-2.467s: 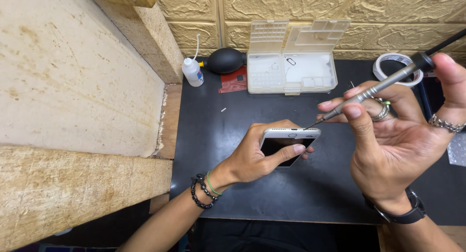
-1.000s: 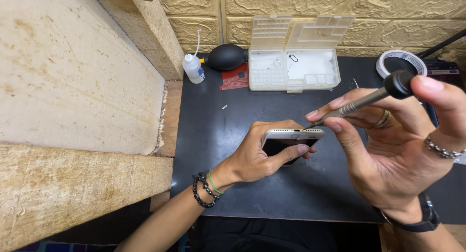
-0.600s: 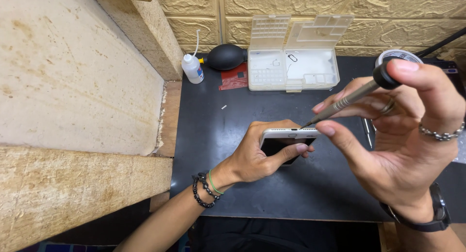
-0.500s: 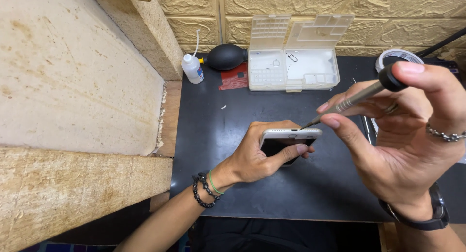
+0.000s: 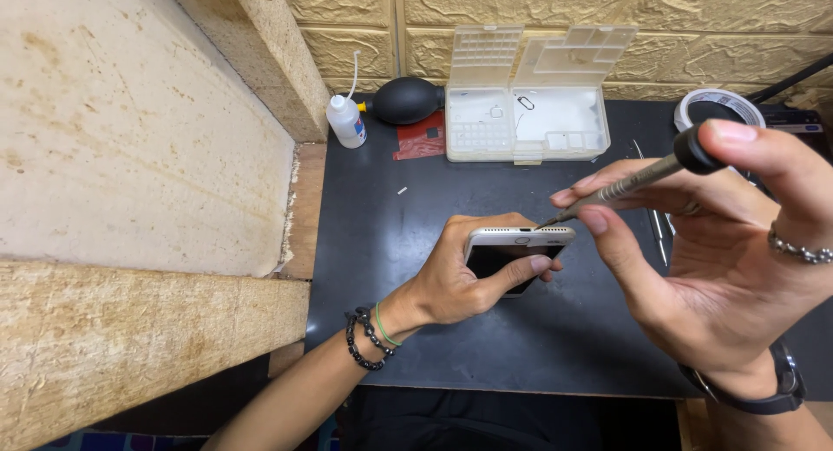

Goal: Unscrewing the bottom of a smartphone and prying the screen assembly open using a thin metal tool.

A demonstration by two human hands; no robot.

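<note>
Gripping phone [image 5: 519, 253] on edge: left hand [image 5: 460, 277] | right hand [image 5: 720, 243] pinching screwdriver [image 5: 629, 180], tip at phone's end

Even, bright overhead light fell across your bench, leaving the black mat [image 5: 416, 243] softly lit with only faint shadows beneath your left hand [image 5: 460, 277]. A dull sheen showed on the phone [image 5: 519, 237] along its pale bottom edge, and the white parts case [image 5: 529, 112] sat near overexposed. Your right hand [image 5: 729, 260], closest to the lens, looked slightly soft and enlarged, as did the screwdriver [image 5: 633, 177] at its cap. Wide-angle distortion bowed the beige slab [image 5: 130, 138] at the left edge. The space beneath the mat fell into deep shadow.
</note>
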